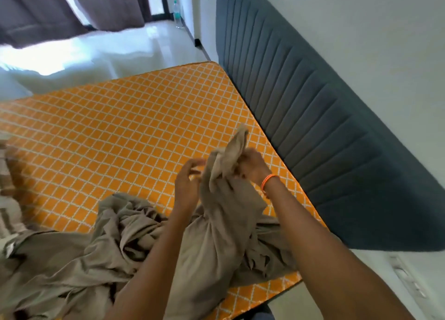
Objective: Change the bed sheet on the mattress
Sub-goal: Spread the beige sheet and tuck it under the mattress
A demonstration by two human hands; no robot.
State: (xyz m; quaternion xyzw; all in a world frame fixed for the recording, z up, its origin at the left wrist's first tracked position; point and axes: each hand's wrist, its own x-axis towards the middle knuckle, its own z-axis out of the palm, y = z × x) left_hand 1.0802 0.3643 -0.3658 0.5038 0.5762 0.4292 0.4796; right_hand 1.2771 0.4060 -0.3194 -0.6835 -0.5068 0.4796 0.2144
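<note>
The sheet (149,242) is a soft, matt grey-beige cloth, thin and heavily creased, and it lies bunched along the near edge of the mattress (115,136), whose cover is a smooth woven-looking fabric printed orange with a fine white lattice. The headboard (325,136) along the mattress's right edge is padded in matt blue-grey cloth stitched into upright ribs, and the wall (361,30) above it looks like flat, matt paint. The floor (149,45) past the far edge is pale and glossy, the curtains (48,9) are dull brown cloth, and the bottle (177,14) looks like clear plastic.
</note>
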